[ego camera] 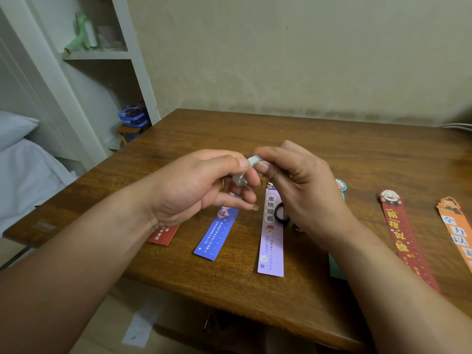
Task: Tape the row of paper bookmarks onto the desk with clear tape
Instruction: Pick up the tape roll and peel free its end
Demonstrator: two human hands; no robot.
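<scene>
Both hands are raised above the wooden desk (319, 139). My left hand (204, 185) grips a small roll of clear tape (240, 180) with curled fingers. My right hand (293, 172) pinches the tape's free end (254, 159) between thumb and forefinger, right beside the left thumb. Below lies a row of paper bookmarks: red (163, 233), blue (217, 236), lilac (271, 241), a teal one (341, 186) mostly hidden by my right forearm, dark red (401, 233) and orange (457, 231).
A black scissor handle (281, 216) lies on the lilac bookmark under my right hand. A white shelf unit (102, 54) stands at the left beyond the desk, with a bed (23, 169) beside it. The wall runs along the desk's far edge.
</scene>
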